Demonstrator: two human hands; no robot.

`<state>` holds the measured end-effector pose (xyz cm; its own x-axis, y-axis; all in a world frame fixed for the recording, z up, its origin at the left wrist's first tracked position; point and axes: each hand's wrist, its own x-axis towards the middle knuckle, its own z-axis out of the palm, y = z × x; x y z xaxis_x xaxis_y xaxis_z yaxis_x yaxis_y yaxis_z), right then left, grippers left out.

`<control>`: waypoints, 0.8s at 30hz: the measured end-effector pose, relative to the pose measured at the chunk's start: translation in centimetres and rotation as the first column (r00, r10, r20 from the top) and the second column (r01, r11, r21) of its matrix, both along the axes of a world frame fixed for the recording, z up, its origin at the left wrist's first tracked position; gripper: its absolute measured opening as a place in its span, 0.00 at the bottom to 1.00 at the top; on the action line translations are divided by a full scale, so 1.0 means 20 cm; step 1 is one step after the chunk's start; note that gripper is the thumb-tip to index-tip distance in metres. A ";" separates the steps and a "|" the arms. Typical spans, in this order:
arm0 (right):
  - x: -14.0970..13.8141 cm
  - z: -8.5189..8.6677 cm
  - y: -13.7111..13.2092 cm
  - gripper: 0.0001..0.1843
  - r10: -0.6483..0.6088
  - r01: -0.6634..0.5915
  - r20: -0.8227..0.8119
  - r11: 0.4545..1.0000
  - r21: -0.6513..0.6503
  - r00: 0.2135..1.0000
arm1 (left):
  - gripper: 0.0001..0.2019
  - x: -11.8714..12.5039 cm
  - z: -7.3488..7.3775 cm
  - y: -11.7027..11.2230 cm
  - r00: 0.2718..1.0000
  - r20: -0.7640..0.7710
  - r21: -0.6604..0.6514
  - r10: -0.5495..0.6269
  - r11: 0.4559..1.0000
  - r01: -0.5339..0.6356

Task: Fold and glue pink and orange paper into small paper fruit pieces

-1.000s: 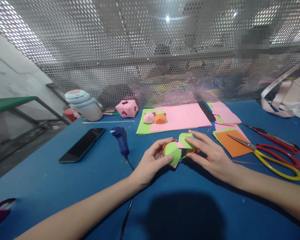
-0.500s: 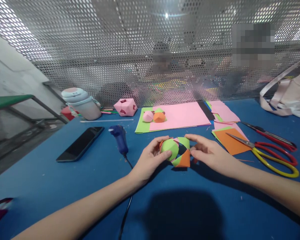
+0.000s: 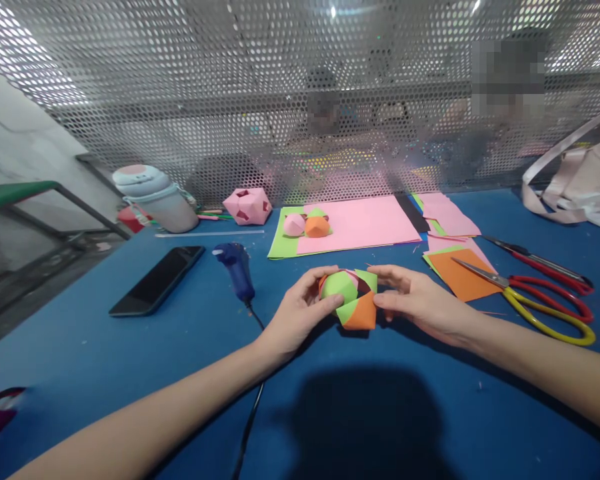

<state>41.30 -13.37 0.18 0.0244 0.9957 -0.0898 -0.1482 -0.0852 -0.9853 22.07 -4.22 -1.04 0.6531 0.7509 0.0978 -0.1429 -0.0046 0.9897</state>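
A partly joined paper ball (image 3: 341, 289) in green, orange and pink is held between my two hands, just above the blue table. My left hand (image 3: 303, 303) is closed around its left side, with the thumb pressed on a green face. On the other side, my right hand (image 3: 405, 297) pinches the green and orange right edge between thumb and fingers. A dark gap shows between the panels near the top right. Left of my left hand lies a blue glue gun (image 3: 236, 272) with a black cord. The fingertips behind the ball are partly hidden.
Scissors (image 3: 523, 297) and a box cutter (image 3: 540, 263) lie at right by orange paper (image 3: 465, 275). Pink sheets (image 3: 365, 223) carry small paper pieces (image 3: 318, 227). A pink paper ball (image 3: 247, 205), a bottle (image 3: 155, 200) and a phone (image 3: 157, 281) are at left. A perforated metal screen (image 3: 260, 133) stands behind.
The right side of the paper ball has been pressed inward, narrowing its dark gap. My right thumb has shifted left onto the orange panel. The view has tilted slightly.
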 end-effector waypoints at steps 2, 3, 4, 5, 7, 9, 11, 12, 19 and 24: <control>0.00 0.00 0.00 0.24 0.001 -0.004 -0.109 1.000 -0.024 0.994 | 0.19 0.00 0.00 0.00 1.000 0.002 -0.005 -0.005 1.000 0.005; -0.01 0.00 0.01 0.21 0.000 -0.006 -0.151 0.999 -0.038 0.989 | 0.19 0.00 0.00 -0.01 1.000 0.001 -0.010 -0.007 1.000 0.007; -0.01 0.00 0.01 0.19 -0.003 -0.007 -0.188 0.999 -0.052 0.982 | 0.19 0.00 0.01 -0.01 1.000 0.000 -0.015 -0.008 1.000 0.008; -0.01 0.00 0.01 0.17 -0.008 -0.007 -0.219 0.998 -0.068 0.976 | 0.19 0.00 0.01 -0.01 1.000 -0.001 -0.022 -0.008 1.000 0.008; -0.01 0.00 0.00 0.14 -0.026 -0.005 -0.273 0.994 -0.110 0.962 | 0.20 0.00 0.01 -0.02 1.000 -0.003 -0.037 -0.005 0.999 0.005; -0.01 0.00 0.00 0.14 -0.052 0.002 -0.325 0.988 -0.154 0.944 | 0.20 0.00 0.01 -0.02 1.000 -0.011 -0.043 -0.005 0.999 0.005; -0.01 0.00 -0.01 0.14 -0.066 -0.001 -0.366 0.984 -0.181 0.928 | 0.20 0.00 0.02 -0.02 1.000 -0.021 -0.038 -0.007 0.999 0.006; -0.02 0.00 -0.01 0.15 -0.070 -0.002 -0.380 0.983 -0.185 0.922 | 0.21 0.00 0.02 -0.02 1.000 -0.025 -0.033 -0.009 0.999 0.008; -0.01 0.04 -0.01 0.16 -0.087 0.032 -0.344 0.986 -0.163 0.935 | 0.21 0.00 0.03 -0.03 0.999 -0.048 0.014 -0.005 1.000 0.006; 0.08 0.05 0.04 0.13 -0.101 0.111 0.147 0.992 -0.065 0.984 | 0.19 -0.02 0.02 0.02 0.983 -0.177 0.172 0.045 0.985 -0.014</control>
